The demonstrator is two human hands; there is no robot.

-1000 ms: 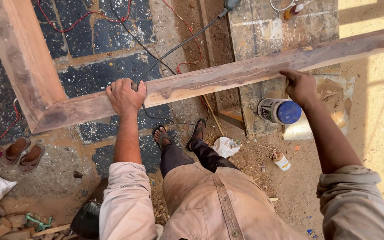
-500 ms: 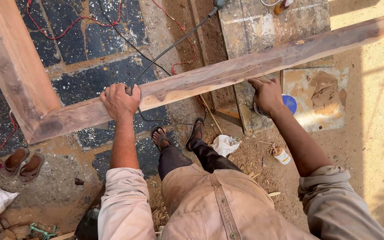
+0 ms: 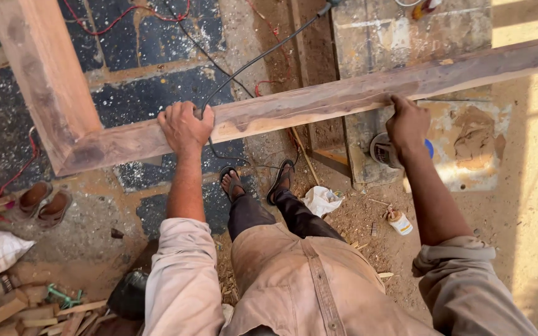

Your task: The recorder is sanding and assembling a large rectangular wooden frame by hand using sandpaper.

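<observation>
Wooden frame (image 3: pixel 294 106), raised above the paved ground with its mitred corner at the left, is gripped by both hands, left hand (image 3: pixel 185 127) curled over the rail and right hand (image 3: pixel 406 121) pinching its edge (best kept level, spaced apart).

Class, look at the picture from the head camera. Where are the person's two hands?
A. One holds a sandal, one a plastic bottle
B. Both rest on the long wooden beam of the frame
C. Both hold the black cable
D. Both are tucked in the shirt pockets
B: the left hand grips the top edge of the long wooden beam, and the right hand presses on it further along.
</observation>
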